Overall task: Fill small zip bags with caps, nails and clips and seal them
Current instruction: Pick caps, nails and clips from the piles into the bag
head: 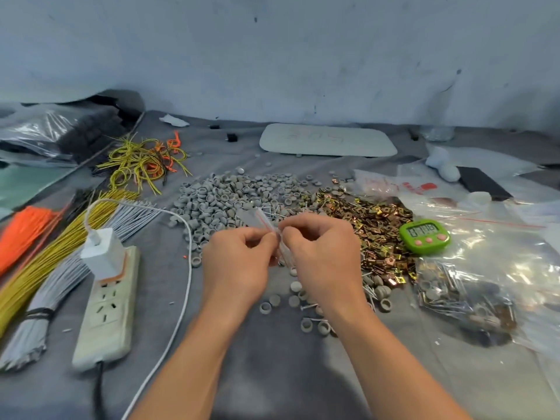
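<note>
Glossy brassy metal clips (357, 219), matt cloth (272, 374)

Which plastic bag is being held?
The small clear zip bag with a red seal line, pinched between left hand and right hand; the larger bags lie on the table.

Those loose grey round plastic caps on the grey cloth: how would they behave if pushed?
Grey round plastic caps probably slide rather than roll: most lie flat on the grey cloth. Any on edge might roll. Small and hollow, so likely light and easily scattered.
</note>
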`<state>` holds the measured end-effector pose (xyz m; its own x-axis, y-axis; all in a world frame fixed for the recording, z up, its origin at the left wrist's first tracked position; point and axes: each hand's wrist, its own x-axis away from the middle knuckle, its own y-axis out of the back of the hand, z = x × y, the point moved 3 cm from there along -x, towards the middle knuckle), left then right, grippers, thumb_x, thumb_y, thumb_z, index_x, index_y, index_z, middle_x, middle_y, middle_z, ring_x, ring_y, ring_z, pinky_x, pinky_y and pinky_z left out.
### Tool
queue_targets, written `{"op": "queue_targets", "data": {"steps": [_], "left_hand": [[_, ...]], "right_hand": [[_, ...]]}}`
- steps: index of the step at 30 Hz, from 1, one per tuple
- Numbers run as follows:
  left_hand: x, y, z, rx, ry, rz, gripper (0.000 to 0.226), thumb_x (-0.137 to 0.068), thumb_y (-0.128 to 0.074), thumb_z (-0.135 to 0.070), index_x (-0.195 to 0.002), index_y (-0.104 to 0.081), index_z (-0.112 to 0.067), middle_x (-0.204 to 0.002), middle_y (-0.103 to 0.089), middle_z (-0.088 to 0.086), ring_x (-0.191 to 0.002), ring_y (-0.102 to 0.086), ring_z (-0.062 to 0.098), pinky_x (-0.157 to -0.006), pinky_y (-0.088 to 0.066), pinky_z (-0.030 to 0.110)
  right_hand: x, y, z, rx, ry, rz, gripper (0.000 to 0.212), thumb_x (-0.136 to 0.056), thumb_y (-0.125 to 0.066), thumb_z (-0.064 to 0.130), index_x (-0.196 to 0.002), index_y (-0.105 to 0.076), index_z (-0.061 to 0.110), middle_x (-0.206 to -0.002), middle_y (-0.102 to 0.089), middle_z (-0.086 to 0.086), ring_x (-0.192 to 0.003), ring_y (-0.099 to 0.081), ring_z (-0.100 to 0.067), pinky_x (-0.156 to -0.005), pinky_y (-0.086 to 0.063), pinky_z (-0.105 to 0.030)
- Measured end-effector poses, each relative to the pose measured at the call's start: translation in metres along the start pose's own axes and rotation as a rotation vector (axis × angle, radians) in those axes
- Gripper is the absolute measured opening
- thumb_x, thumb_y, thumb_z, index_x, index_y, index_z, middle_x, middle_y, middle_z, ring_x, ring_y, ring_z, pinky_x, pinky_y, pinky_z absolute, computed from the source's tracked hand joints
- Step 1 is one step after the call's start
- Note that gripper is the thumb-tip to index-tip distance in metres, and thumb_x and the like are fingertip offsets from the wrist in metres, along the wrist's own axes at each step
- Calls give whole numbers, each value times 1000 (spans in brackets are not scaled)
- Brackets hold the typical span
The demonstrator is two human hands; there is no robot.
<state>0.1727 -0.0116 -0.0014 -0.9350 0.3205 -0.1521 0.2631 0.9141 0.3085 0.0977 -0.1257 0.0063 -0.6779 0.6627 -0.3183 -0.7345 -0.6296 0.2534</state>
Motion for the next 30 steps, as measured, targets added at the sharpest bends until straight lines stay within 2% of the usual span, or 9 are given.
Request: {"op": "queue_targets", "data": {"steps": [3, 6, 10, 13, 15, 18, 23, 27, 30], "left_hand": [[1, 7, -5, -90, -78, -46, 9, -79, -75, -43, -70, -75, -46, -56, -69, -14, -54, -67, 3, -62, -59, 35], [5, 13, -8, -172, -167, -41, 12, -77, -83, -41, -70, -74, -46, -53, -66, -18, -46, -59, -2, -48, -42, 17], [9, 14, -9, -138, -136, 78, 17, -77, -85, -27, -62, -77, -28, -55, -69, -8, -47, -62, 8, -49, -48, 24], [8, 15, -4, 44, -22, 166, 20, -79, -85, -15, -61, -78, -19, -52, -66, -1, -43, -54, 12, -46, -42, 21], [9, 14, -3, 127, 55, 181, 17, -75, -85, -11, -60, -77, -17, -49, -60, 0, -42, -46, 10, -44, -38, 21], [11, 11, -9, -54, 16, 65, 6, -58, -78, -27, -53, -74, -25, -42, -56, -8, -38, -41, 2, -41, -33, 17], [17, 11, -14, -171, -43, -83, 15, -63, -78, -28, -57, -72, -39, -43, -60, -10, -36, -48, 0, -38, -33, 12], [19, 2, -7, -7, 111, -61, 28, -72, -76, -17, -46, -67, -21, -40, -52, -9, -38, -39, 3, -49, -36, 22], [14, 11, -3, 0, 177, -148, 27, -73, -76, -17, -48, -68, -16, -38, -47, -9, -36, -37, 3, -44, -32, 20]], "right_hand": [[-3, -10, -2, -225, -129, 156, 15, -85, -69, 14, -76, -81, 18, -65, -73, 1, -58, -60, -7, -58, -48, -25], [-2, -14, -4, -313, -204, 282, 18, -90, -70, 17, -77, -79, 9, -68, -73, -10, -60, -58, -13, -56, -46, -23], [-4, -8, -10, -271, -271, 288, 23, -92, -68, 13, -73, -77, 4, -65, -70, -12, -60, -60, -17, -56, -46, -27], [-3, -4, -10, -242, -235, 322, 35, -97, -65, 13, -63, -74, 11, -60, -65, -11, -55, -55, -17, -54, -43, -27], [-1, 0, -8, -167, -173, 321, 39, -97, -65, 16, -59, -71, 12, -55, -60, -10, -51, -48, -16, -53, -40, -30], [1, 1, -4, 138, -33, 261, 36, -96, -68, 21, -61, -72, 13, -54, -64, -4, -44, -44, -7, -47, -37, -22], [4, 3, 6, 335, 17, 164, 31, -96, -70, 25, -67, -75, 18, -54, -65, 2, -55, -59, -14, -49, -43, -25], [3, 3, 12, 476, 58, 171, 35, -97, -69, 27, -62, -64, 25, -49, -56, 12, -46, -52, -6, -44, -35, -15], [3, 6, 12, 584, 57, 164, 31, -97, -69, 30, -67, -70, 23, -53, -59, 15, -49, -54, 1, -45, -33, -10]]}}
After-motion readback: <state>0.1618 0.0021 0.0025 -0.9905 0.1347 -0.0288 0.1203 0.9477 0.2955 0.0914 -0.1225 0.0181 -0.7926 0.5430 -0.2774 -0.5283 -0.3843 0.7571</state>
